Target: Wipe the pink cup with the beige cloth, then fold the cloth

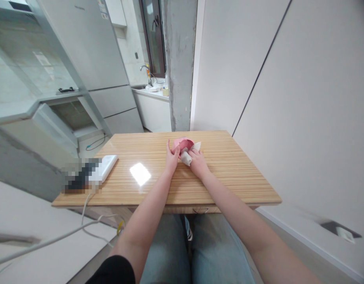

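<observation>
A pink, rounded, hollow item [186, 143], perhaps a bowl or cup, is tilted above the wooden table [229, 173], near its middle. My left hand [172, 157] grips it at its left side, thumb against the near edge and one finger pointing up. My right hand [197, 161] is closed on a white cloth or tissue [186, 157], which is bunched against the pink item's opening. One corner of the white material sticks out past the fingers at the upper right. The fingertips of my right hand are partly hidden in it.
At the table's left lie a white box-like device [109, 165] and a blurred dark item [81, 175], with a white cable [84, 209] hanging over the front edge. A wall panel stands at the right. Beyond the table are a pillar, a fridge and a sink.
</observation>
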Available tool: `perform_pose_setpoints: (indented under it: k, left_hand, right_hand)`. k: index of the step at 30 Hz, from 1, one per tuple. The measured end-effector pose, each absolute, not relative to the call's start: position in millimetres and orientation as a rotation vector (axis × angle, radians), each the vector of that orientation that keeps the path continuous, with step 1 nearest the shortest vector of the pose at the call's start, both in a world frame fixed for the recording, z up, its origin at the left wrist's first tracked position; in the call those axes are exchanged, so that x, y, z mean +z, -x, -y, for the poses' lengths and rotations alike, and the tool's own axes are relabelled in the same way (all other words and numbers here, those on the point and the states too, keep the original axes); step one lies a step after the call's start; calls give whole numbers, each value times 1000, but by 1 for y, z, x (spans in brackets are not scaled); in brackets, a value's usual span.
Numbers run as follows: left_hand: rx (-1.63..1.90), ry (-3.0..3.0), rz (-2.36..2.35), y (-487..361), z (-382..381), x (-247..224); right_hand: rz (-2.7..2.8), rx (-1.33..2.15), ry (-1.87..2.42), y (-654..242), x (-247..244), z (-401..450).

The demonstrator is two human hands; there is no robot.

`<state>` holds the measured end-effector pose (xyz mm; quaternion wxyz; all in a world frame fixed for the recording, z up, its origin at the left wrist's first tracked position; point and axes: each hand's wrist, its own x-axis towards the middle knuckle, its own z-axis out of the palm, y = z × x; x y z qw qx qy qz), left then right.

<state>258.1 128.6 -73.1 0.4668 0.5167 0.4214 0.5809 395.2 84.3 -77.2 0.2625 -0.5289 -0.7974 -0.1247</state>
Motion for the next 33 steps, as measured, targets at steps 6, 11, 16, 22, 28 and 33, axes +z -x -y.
perform_pose_setpoints:
  k: [6, 11, 16, 22, 28, 33]
  left_hand:
    - [1441, -1298, -981, -270, -117, -71]
    - [1475, -1459, -1131, -249, -118, -57]
    - [1419, -1347, -949, -255, -114, -60]
    - [1479, -1412, -1072, -263, -115, -63]
    - [1426, -1383, -1083, -247, -122, -58]
    - [1393, -1385, -929, -266, -120, -74]
  right_hand:
    - [2103, -291, 1423, -396, -84, -88]
    - [2205, -292, 1304, -402, -84, -93]
    - [2139, -268, 1366, -400, -87, -93]
    - [2134, -259, 1336, -396, -83, -90]
    - [2201, -308, 1324, -398, -79, -93]
    - [2089, -278, 1456, -398, -83, -92]
